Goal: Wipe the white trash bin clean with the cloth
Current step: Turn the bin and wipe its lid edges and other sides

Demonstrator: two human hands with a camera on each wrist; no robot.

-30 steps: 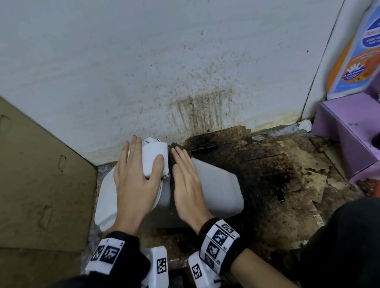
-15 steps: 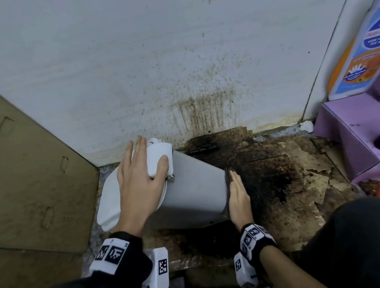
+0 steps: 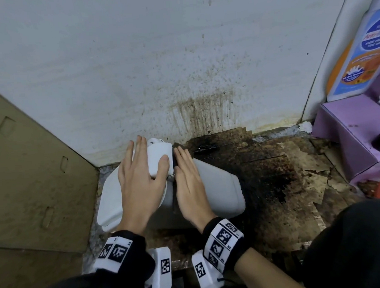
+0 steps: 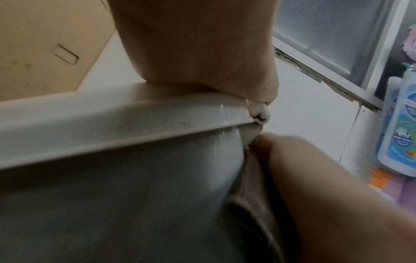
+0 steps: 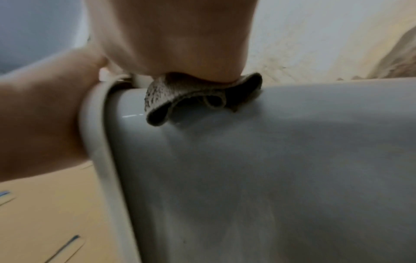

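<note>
The white trash bin (image 3: 220,186) lies on its side on the stained floor, lid end to the left. My left hand (image 3: 151,154) lies over the lid, and its thumb and fingers grip the white hinge block. Beside it, my right hand (image 3: 183,166) presses flat on the bin's side just right of the lid rim. A grey-brown cloth (image 5: 198,96) is bunched under that palm, and only a dark edge of it (image 3: 178,145) shows past the fingertips. In the left wrist view the cloth (image 4: 254,186) sits against the bin's wall (image 4: 112,195), which carries small dark specks.
A brown cardboard sheet (image 3: 32,174) stands on the left and a spattered white wall (image 3: 158,57) behind. Black grime covers the floor (image 3: 274,183) right of the bin. A purple box (image 3: 356,139) and a blue-orange bottle (image 3: 360,53) stand at the far right. My knee (image 3: 355,245) is at lower right.
My right hand slid with the cloth along the bin to its base end, then came back next to the lid. The left hand kept its hold and the bin stayed put.
</note>
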